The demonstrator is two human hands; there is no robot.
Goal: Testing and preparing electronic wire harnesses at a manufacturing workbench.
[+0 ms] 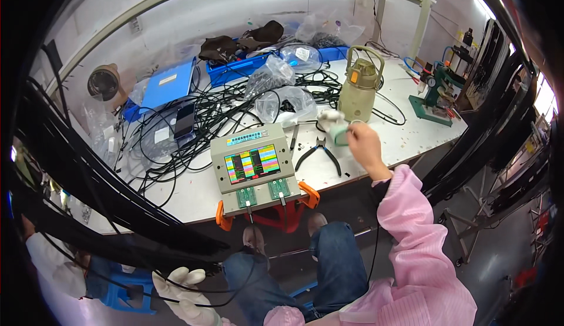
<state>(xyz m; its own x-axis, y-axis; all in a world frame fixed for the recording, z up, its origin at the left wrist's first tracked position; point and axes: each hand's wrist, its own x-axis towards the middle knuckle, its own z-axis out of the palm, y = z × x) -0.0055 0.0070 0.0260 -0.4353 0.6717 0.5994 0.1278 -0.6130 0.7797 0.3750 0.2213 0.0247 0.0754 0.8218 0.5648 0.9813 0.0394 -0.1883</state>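
My right hand [365, 145] is bare, in a pink sleeve, and reaches over the table. Its fingers are closed on the green cuff of a white glove [330, 118], which is slightly blurred and lies beside the green water bottle [357, 91]. My left hand [187, 295] wears a white glove and is low at the left, beside my knee. Its fingers are apart, and a thin black cable [202, 306] runs across it. Cutting pliers [321, 153] lie open near the right hand. The tester box [251, 160] stands at the table's front edge, its screen lit.
Black cables [226, 114] and plastic bags [271, 77] crowd the table's back left, near a blue bin [235, 70]. A green bench press [432, 105] stands at the right. Orange-handled clamps [309, 194] flank the box. Bundled black cables [88, 173] hang at the left, near another person's white sleeve [54, 261].
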